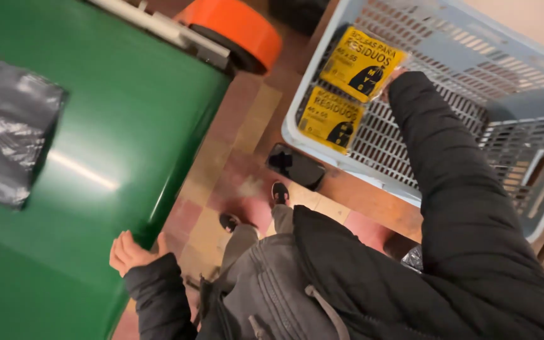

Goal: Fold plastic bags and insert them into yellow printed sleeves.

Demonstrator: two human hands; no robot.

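Yellow bag packet (361, 63), upper right of the frame, is pinched by the right hand (390, 82) over the blue-grey basket (473, 82), above a second packet (330, 118). Left hand (128, 252), lower left, rests flat and empty against the green bin (121, 145). Lifting it clear seems the step in hand.

Two flat yellow packets with black print lay in the pale blue basket (505, 69): the upper packet (361, 63), apparently held, and the lower packet (330, 118) at seven o'clock, just beside it.
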